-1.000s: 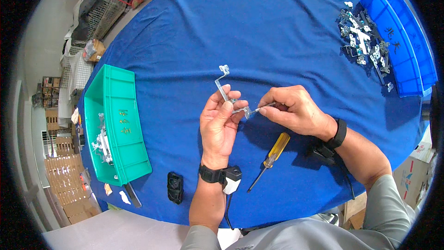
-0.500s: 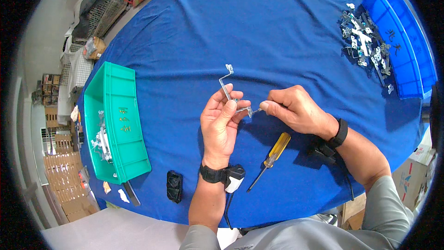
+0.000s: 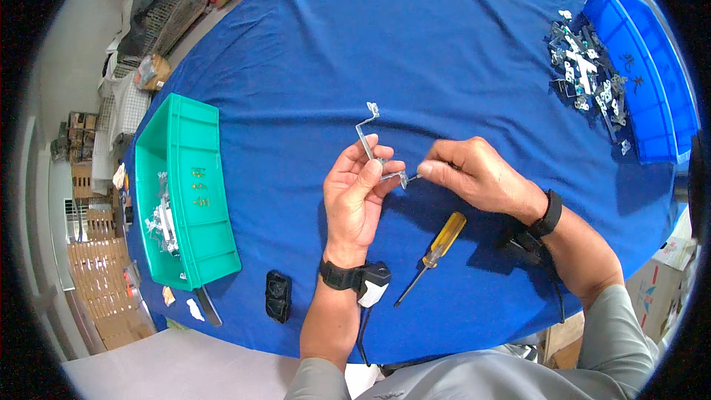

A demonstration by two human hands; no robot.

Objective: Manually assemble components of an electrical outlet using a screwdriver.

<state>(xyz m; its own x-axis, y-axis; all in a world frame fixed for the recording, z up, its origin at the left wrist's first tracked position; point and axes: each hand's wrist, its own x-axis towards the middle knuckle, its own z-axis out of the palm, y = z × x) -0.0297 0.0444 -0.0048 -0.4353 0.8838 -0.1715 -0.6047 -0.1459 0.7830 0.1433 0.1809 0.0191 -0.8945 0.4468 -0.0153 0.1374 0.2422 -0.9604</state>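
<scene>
A thin, bent metal bracket (image 3: pixel 364 135) is pinched between the thumb and fingers of my left hand (image 3: pixel 354 192), held above the blue cloth. One crooked end points up and away; the other end (image 3: pixel 403 178) sticks out to the right, toward my other hand. My right hand (image 3: pixel 474 174) is closed, thumb against forefinger, on a small, thin metal piece (image 3: pixel 415 177) that reaches to that bracket end. Most of this piece is hidden by the fingers, so its kind does not show. Below the hands a screwdriver (image 3: pixel 443 241) with a yellow handle lies on the cloth.
At the left stands a green bin (image 3: pixel 215 200) with metal parts in it. A blue bin (image 3: pixel 641 74) is at the far right, beside a heap of metal brackets (image 3: pixel 589 74). A black object (image 3: pixel 278 296) lies near the front edge of the blue cloth (image 3: pixel 311 67).
My right thumb and forefinger have shifted slightly at the small piece. My left hand keeps its hold on the bracket. The whole view has moved a little.
</scene>
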